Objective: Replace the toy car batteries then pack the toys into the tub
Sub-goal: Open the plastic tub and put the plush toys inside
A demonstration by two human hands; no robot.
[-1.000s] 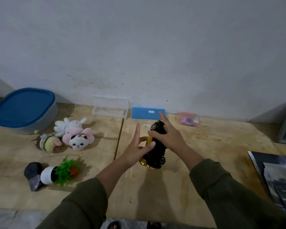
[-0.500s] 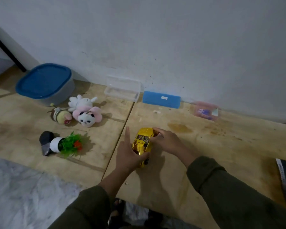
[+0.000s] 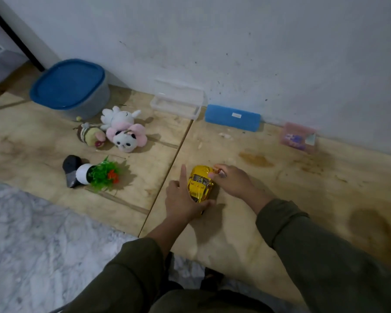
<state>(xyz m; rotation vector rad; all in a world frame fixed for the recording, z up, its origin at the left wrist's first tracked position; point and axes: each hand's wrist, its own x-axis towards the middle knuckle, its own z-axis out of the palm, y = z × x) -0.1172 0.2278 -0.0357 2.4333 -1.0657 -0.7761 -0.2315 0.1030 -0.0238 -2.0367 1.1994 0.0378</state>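
Observation:
A shiny yellow toy car [image 3: 199, 182] stands wheels-down on the wooden board. My left hand [image 3: 178, 199] grips its near end, thumb under the bumper and index finger straight up beside it. My right hand [image 3: 235, 181] holds the far right side with curled fingertips; something small and reddish shows at them, and I cannot tell what it is. The grey tub with a blue lid [image 3: 93, 105] sits shut at the back left. In front of it lie a white plush [image 3: 120, 117], a pink panda plush [image 3: 125, 137] and a striped bee plush [image 3: 90, 136].
A toppled white pot with a green plastic plant [image 3: 99, 175] and a black object [image 3: 70, 168] lie left of the car. Along the wall stand a clear box [image 3: 176, 102], a blue case [image 3: 233, 117] and a pink box [image 3: 298, 137]. Marble floor [image 3: 32, 233] borders the board.
The car was held in the air with its black underside up. It has been turned over and set down on the board, both hands still on it.

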